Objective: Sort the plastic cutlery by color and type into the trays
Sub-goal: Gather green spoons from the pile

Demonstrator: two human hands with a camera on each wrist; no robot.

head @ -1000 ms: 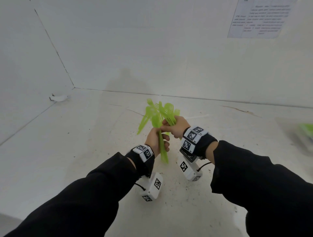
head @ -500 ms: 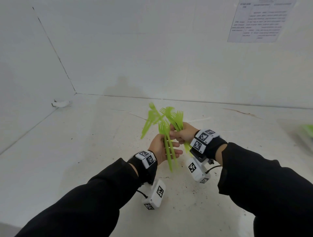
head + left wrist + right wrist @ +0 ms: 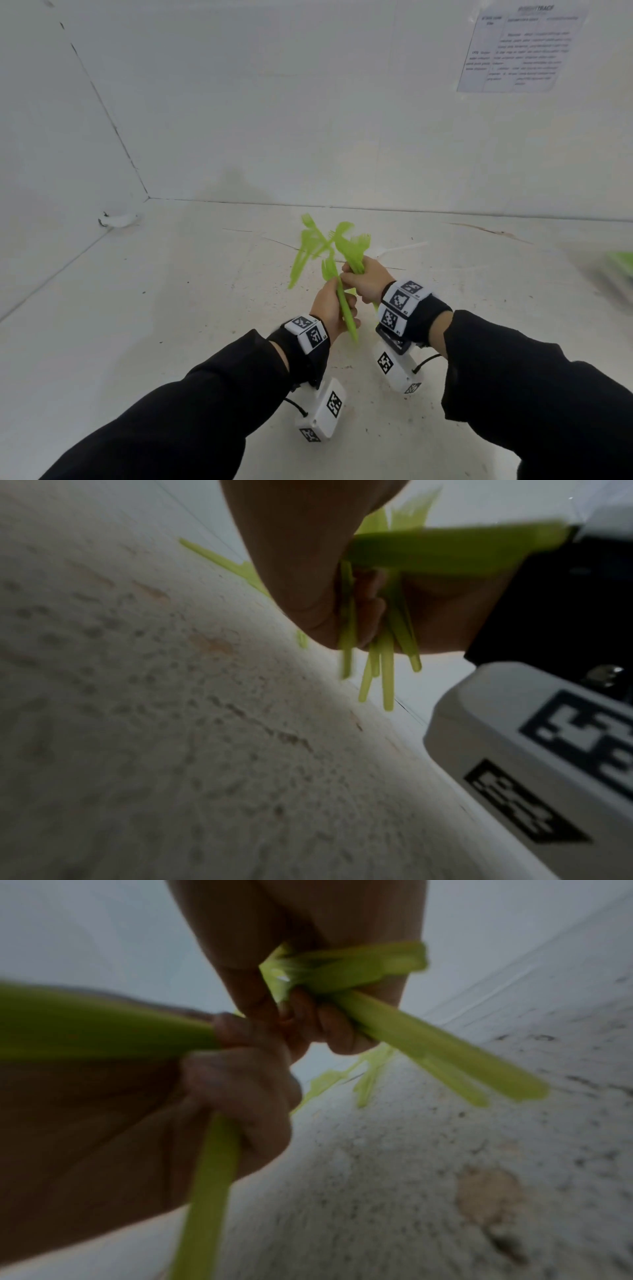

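Both hands, left hand and right hand, are clamping bunched lime-green plastic forks above the speckled white tabletop, a blurred green tray at three o'clock suggesting sorting is still unfinished.

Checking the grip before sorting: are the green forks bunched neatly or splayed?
Splayed: the forks fan out crosswise above the right hand and left hand.

White walls meet a scuffed, speckled white floor.
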